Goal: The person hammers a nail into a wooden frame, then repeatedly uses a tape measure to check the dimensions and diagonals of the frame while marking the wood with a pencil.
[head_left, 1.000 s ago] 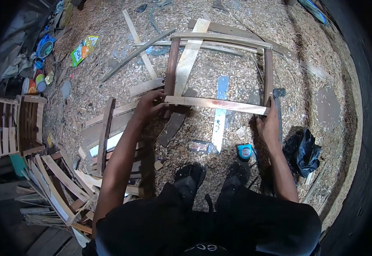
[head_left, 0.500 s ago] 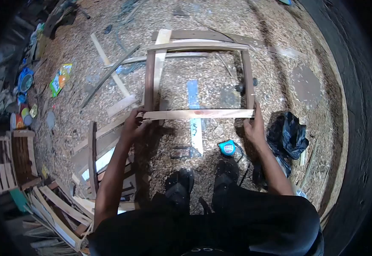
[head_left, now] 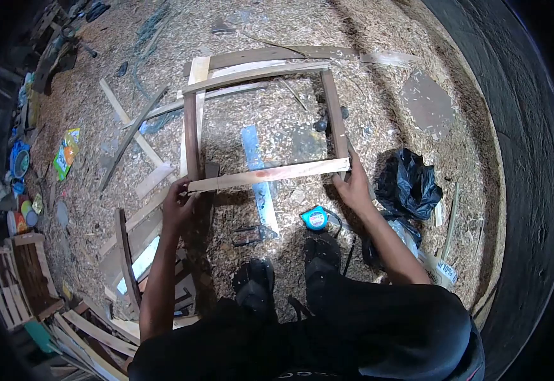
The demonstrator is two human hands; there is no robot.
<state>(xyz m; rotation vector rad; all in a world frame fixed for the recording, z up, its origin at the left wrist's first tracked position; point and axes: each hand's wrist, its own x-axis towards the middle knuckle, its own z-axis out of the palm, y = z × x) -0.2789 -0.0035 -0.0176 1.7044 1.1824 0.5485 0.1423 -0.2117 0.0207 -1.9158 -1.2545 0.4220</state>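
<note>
A rectangular wooden frame (head_left: 270, 174) is held up over the ground, with a pale bar along its near side and darker bars at its left and right. My left hand (head_left: 178, 204) is closed around the near left corner. At the near right corner, my right hand (head_left: 356, 187) grips the frame, its thumb on the near side. Through the frame's opening a blue-and-white strip (head_left: 251, 152) shows on the ground. A turquoise tape measure (head_left: 316, 218) lies just beyond my feet, nearer to my right hand.
Wood shavings cover the ground. Loose wooden slats (head_left: 134, 127) lie at the left, a black plastic bag (head_left: 408, 187) at the right. Wooden crates (head_left: 32, 270) and stacked slats (head_left: 99, 333) stand at the lower left. A dark wall edge (head_left: 518, 159) runs along the right.
The view has shifted, so most things appear further left. The frame's near bar now slants up toward the right. Both hands still hold the frame.
</note>
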